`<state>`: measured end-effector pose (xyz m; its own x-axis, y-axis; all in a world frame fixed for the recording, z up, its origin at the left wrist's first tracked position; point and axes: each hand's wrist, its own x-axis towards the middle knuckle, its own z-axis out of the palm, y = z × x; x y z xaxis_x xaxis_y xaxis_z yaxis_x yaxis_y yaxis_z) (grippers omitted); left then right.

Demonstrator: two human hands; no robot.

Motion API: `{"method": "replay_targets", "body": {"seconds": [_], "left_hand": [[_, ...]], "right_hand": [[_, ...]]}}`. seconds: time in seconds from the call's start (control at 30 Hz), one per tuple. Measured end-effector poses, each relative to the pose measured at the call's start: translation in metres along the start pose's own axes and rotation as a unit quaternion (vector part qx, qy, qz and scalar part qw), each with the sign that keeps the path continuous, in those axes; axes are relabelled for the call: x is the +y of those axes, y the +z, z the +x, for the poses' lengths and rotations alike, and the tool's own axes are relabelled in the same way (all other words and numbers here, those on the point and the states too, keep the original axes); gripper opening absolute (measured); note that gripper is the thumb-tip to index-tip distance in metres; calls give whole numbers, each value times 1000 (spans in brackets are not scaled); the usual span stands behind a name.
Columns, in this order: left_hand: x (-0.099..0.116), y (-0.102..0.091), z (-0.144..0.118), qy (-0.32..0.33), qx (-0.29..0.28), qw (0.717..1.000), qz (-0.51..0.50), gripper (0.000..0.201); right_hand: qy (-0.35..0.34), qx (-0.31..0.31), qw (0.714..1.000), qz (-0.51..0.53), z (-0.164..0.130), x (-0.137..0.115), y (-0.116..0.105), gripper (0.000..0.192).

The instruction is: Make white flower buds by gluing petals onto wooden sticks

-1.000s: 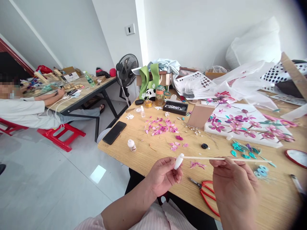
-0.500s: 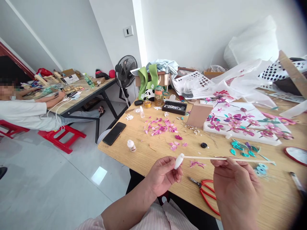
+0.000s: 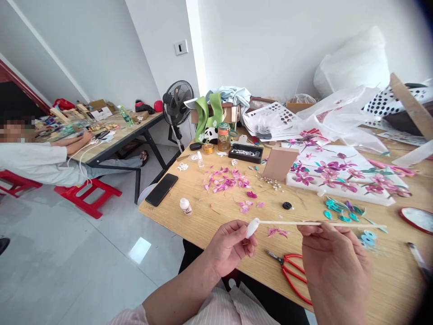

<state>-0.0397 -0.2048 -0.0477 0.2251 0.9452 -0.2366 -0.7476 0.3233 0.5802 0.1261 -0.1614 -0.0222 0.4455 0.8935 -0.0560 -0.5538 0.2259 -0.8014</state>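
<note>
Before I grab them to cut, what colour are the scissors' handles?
Red. The scissors lie on the table between both hands, clearest in the head view.

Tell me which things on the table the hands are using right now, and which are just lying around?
In use:
- small white bottle, pinched in the left hand
- thin wooden stick, held by the right hand, its tip at the bottle

Lying about:
- red scissors
- black phone
- pink petals
- flower canvas
- fan

Blurred: co-worker's face (image 3: 13, 128) far left (seated). Cut off at right edge: red-rimmed dish (image 3: 419, 219), dark tool (image 3: 419, 259).
</note>
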Motion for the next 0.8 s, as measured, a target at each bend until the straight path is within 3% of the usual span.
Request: {"method": "replay_targets", "body": {"seconds": [0.8], "left_hand": [[6, -1, -2, 28, -3, 999, 36, 31]], "right_hand": [[26, -5, 1000, -2, -1, -4, 5, 20]]}}
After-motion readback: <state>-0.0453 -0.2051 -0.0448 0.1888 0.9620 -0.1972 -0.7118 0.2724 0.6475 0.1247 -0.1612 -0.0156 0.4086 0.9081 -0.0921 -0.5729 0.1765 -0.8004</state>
